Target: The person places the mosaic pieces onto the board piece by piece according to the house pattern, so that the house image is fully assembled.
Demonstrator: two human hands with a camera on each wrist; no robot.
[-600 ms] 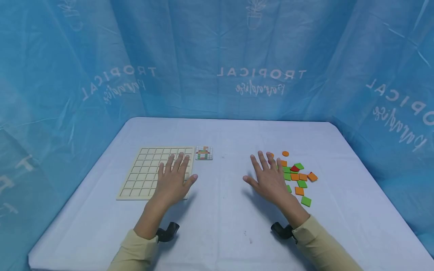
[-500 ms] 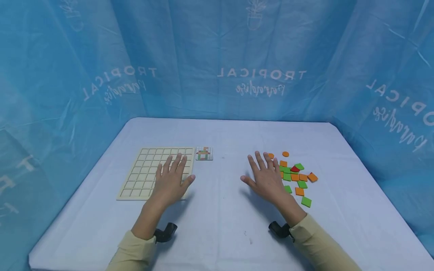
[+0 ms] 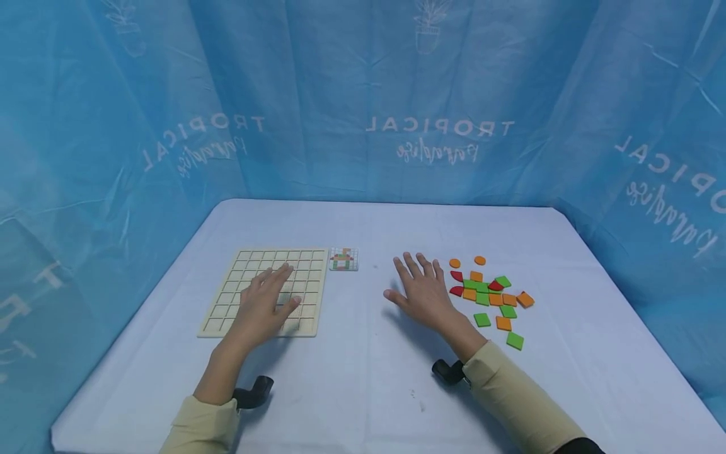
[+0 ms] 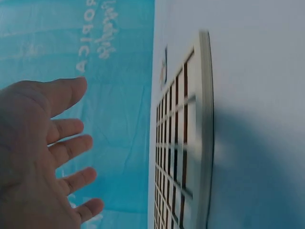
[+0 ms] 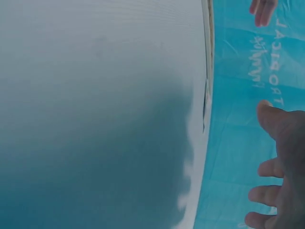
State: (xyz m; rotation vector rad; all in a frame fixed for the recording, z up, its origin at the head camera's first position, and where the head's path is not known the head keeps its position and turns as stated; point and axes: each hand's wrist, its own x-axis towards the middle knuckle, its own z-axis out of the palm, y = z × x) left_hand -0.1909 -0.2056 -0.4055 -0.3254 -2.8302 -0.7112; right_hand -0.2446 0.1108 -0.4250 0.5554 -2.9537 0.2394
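Over the pale grid board (image 3: pixel 309 325) the left hand (image 3: pixel 258 312) hovers with fingers spread, holding nothing. In the left wrist view that hand (image 4: pixel 38 152) is raised above the board (image 4: pixel 204 133), a gap between them. The right hand (image 3: pixel 428 296) is held above the table, left of the loose tiles, its fingers extended and holding nothing. In the right wrist view the same hand (image 5: pixel 290 167) hangs over its own shadow. Orange, green and red tiles (image 3: pixel 482 299) lie scattered. A small patterned card (image 3: pixel 343 259) lies by the board's upper right corner.
The white table (image 3: pixel 363 378) stands against blue printed curtains (image 3: pixel 340 94). Two orange round pieces (image 3: pixel 455 263) lie behind the square tiles. A black wrist device (image 3: pixel 254 392) is at the left wrist, another (image 3: pixel 448 372) at the right.
Both hands have moved left. The left hand has shifted further over the board, and the right hand has uncovered red pieces at the left of the tile group.
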